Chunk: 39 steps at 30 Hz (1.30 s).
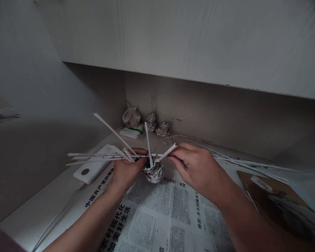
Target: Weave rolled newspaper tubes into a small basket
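A small woven basket [154, 173] made of rolled newspaper tubes stands on a spread newspaper [157, 213]. Several loose paper tubes [112, 133] stick out of its rim, upward and to the left. My left hand [127, 169] grips the basket's left side and the tubes there. My right hand [199, 168] pinches one paper tube [166, 153] that runs from the basket's rim toward the right.
A white power bank [93, 168] lies left of the basket. At the back corner sit two small woven pieces [157, 126], a plastic bag [131, 116] and a tissue pack [132, 131]. Long paper tubes [252, 162] lie to the right. A cabinet overhangs above.
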Available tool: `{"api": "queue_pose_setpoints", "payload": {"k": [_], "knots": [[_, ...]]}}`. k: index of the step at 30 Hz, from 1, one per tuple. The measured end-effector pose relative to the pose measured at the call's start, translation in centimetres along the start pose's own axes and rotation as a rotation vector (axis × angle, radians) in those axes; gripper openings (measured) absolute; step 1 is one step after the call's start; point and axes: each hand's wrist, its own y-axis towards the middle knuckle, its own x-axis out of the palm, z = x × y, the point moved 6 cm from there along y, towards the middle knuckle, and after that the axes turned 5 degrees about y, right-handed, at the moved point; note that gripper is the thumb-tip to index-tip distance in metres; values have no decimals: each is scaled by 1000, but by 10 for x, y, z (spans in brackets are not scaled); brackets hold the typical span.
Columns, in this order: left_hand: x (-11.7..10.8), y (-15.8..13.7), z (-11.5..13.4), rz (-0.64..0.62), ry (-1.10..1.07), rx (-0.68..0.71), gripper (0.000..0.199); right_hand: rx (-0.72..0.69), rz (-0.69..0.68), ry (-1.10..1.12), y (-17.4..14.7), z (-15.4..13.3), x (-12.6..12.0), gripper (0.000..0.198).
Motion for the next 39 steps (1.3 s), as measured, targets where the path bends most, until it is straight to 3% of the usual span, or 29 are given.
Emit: {"api": "queue_pose_setpoints", "payload": {"k": [10, 16, 20, 24, 32, 39], "knots": [[2, -4, 13, -33, 19, 31, 16, 31, -83, -121, 2, -2, 14, 18], [4, -5, 11, -30, 48, 134, 14, 115, -144, -150, 2, -5, 24, 18], [5, -7, 12, -28, 68, 175, 15, 214, -134, -132, -1, -1, 32, 29], [7, -9, 12, -29, 96, 171, 16, 219, -115, -98, -5, -2, 40, 41], [8, -7, 9, -62, 34, 121, 16, 216, -104, -137, -2, -1, 42, 31], [8, -7, 13, -86, 124, 164, 19, 229, -96, -138, 0, 5, 47, 22]]}}
